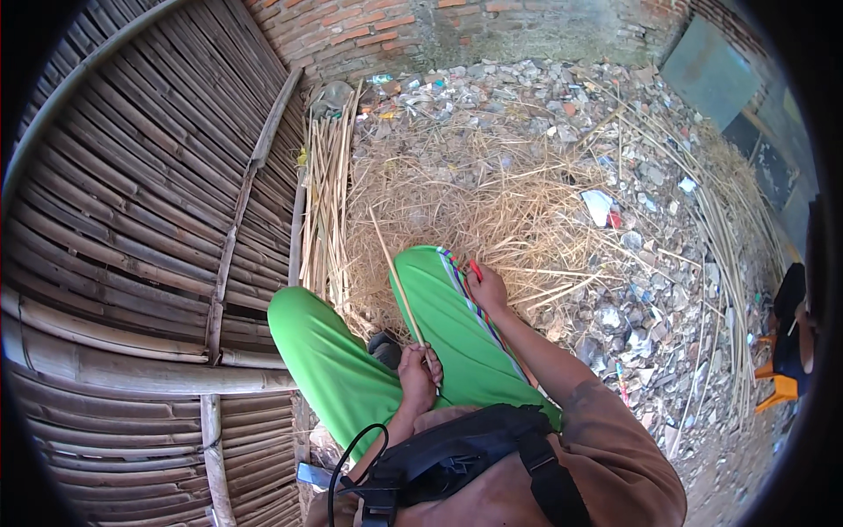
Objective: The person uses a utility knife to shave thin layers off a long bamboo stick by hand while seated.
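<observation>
My left hand [419, 376] is closed around the lower end of a thin bamboo stick [396, 274], close to my lap. The stick slants up and slightly left, between my knees, which are in green trousers [439, 294]. Beside my right thigh, my right hand [488, 290] is closed on a small red-handled tool [475, 270]. Its working end is too small to make out. The tool and the stick are apart.
A slatted bamboo wall [132, 220] rises close on my left. Long split sticks [325, 202] lie along its foot. Dry shavings [500, 193] cover the ground ahead, with rubble [650, 325] to the right. Another person sits near an orange stool [774, 386] at far right.
</observation>
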Available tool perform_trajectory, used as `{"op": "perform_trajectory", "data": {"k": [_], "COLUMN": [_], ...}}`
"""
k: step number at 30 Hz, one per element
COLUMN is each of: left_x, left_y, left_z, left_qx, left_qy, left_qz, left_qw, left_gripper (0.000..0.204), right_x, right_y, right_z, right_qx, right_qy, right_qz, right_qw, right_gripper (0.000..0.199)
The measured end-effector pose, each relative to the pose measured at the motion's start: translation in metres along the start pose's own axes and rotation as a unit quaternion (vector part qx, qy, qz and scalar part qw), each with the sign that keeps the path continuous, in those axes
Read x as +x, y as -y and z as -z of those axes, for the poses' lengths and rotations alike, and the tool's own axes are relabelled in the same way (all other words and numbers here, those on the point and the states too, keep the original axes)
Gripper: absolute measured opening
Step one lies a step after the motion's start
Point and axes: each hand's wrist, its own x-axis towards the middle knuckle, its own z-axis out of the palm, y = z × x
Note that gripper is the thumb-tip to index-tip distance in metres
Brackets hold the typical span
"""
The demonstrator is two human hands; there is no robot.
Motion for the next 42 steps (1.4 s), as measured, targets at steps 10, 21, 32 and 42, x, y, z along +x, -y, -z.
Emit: {"op": "perform_trajectory", "data": {"k": [10, 21, 32, 42], "left_x": [0.001, 0.001, -0.004, 0.000], "left_y": [0.000, 0.000, -0.004, -0.001], "left_z": [-0.001, -0.002, -0.003, 0.001], "left_qx": [0.006, 0.011, 0.024, 0.009], "left_qy": [-0.009, -0.006, -0.017, -0.008], "left_qz": [-0.003, 0.007, 0.007, 0.002], "left_qw": [1.000, 1.000, 1.000, 1.000], "left_gripper": [0.010, 0.011, 0.010, 0.011], "right_x": [-0.006, -0.003, -0.009, -0.007], "right_y": [-0.005, -0.017, -0.001, -0.009], "right_z": [0.003, 0.001, 0.005, 0.002], "right_qx": [-0.006, -0.024, 0.002, 0.002], "right_qy": [-0.011, -0.012, 0.004, -0.002], "right_qz": [0.023, 0.016, 0.018, 0.017], "right_qw": [1.000, 1.000, 1.000, 1.000], "right_gripper": [0.036, 0.039, 0.040, 0.038]}}
